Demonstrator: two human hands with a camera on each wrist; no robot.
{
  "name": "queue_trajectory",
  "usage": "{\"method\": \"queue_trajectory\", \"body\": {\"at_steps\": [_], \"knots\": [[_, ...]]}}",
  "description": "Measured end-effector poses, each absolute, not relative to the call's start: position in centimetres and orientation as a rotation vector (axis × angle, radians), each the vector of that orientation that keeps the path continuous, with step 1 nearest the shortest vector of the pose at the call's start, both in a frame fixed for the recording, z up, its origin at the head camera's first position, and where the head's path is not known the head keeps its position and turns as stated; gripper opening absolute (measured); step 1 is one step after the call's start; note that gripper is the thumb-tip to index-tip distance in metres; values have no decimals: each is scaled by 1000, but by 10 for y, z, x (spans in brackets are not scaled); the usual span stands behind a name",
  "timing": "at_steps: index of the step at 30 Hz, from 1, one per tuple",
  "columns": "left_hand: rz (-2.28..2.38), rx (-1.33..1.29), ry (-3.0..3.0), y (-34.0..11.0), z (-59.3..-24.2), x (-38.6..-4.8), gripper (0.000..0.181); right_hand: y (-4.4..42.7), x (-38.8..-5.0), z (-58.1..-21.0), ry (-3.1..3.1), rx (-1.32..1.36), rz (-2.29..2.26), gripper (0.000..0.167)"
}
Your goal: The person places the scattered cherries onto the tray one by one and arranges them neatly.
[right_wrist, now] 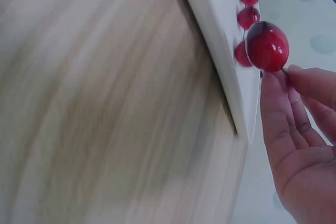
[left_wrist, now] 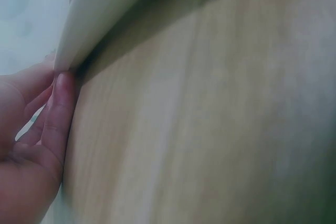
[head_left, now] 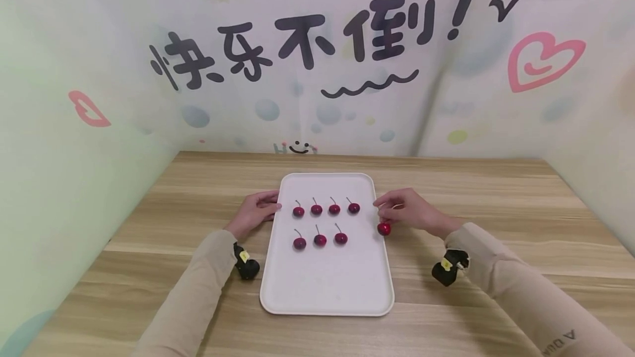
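A white rectangular tray [head_left: 327, 288] lies on the wooden table, with red cherries in two rows on it, their stems pointing up. The back row holds several, among them a cherry [head_left: 354, 208] at its right end; three stand in front, the rightmost cherry [head_left: 340, 238] nearest the middle. My left hand [head_left: 255, 212] grips the tray's left edge; in the left wrist view its fingers [left_wrist: 56, 114] meet the rim. By its stem, my right hand [head_left: 412, 211] pinches another cherry [right_wrist: 268, 46], held at the tray's right edge.
The wood-grain table [head_left: 496, 191] extends around the tray. Behind it hangs a white printed backdrop [head_left: 297, 114] with dark lettering and pink hearts. A small black camera [head_left: 246, 263] is strapped on the left wrist, another camera [head_left: 446, 269] on the right.
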State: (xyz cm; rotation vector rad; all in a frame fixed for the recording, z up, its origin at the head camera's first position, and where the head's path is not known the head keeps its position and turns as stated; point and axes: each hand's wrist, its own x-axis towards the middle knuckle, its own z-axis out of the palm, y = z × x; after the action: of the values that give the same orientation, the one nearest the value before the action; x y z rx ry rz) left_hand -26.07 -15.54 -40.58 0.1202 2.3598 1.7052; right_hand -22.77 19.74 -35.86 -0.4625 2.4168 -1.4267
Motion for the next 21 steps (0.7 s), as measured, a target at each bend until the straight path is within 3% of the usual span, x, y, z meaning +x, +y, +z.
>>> {"method": "queue_trajectory", "body": {"at_steps": [21], "knots": [[1712, 116, 2361, -157, -406, -260, 47, 161, -224, -369, 2330, -416, -1439, 20]]}}
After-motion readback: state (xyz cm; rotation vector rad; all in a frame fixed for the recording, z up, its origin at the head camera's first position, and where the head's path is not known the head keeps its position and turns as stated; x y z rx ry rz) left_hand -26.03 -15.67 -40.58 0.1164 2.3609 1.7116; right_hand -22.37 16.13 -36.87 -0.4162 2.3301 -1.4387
